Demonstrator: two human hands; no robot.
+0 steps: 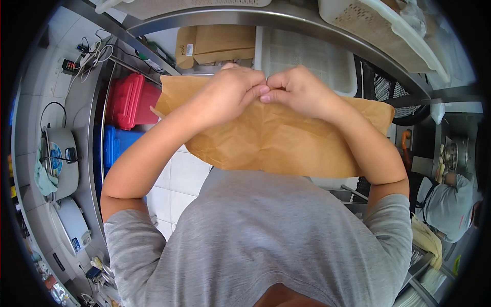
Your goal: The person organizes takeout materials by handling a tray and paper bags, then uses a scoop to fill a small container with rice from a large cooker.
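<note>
A wide sheet of brown paper [264,142], creased and wrinkled, spreads across in front of my chest, its lower edge curving close to the grey shirt. Near the middle of its upper edge, my left hand [239,90] pinches the paper between thumb and bent fingers. Right beside it, my right hand [293,90] pinches the same edge, the two thumbtips almost touching. Both forearms lie over the paper. Whether the sheet is a single layer or part of a bag, I cannot tell. Beyond the hands sits a white plastic crate [307,53].
A brown cardboard box [224,44] stands beside the crate, below a steel shelf rail [230,17]. Red [128,101] and blue [119,144] plastic bins are at the left, near a large metal pot [63,165]. Another person [447,207] is at the far right.
</note>
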